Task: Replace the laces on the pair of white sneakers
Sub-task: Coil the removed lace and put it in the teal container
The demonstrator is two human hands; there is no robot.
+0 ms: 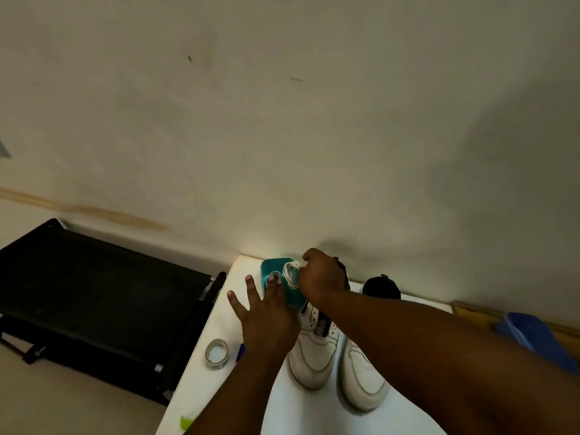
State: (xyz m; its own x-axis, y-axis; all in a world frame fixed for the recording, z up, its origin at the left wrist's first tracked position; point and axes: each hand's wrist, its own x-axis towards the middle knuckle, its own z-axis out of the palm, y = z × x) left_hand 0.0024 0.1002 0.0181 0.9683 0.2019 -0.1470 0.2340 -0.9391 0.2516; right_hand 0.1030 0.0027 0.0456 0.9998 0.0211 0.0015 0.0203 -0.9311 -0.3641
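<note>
Reaching across the white desk, your right hand closes its grip round a bundle of white laces at the teal container, which sits at the far end of the desk near the wall. Your left hand lies flat and spread against the container's near side, fingers straight, apparently steadying it. Whether the bundle is resting in the container, on it or just above it cannot be told; nothing else inside it shows.

Just behind your hands, nearer you, the two white sneakers stand side by side, toes pointing back at you and heels toward the container, so their long axes run from you to the wall. The left sneaker's eyelets look bare; the right one's throat is hidden under your forearm.

Judging from this, the laces must travel back toward you, a short way, and the right hand that holds them is also the nearer one to the sneaker throats.

A roll of clear tape lies left of your left wrist, a blue pen just beside it. A dark rounded object sits by the wall to the right.
</note>
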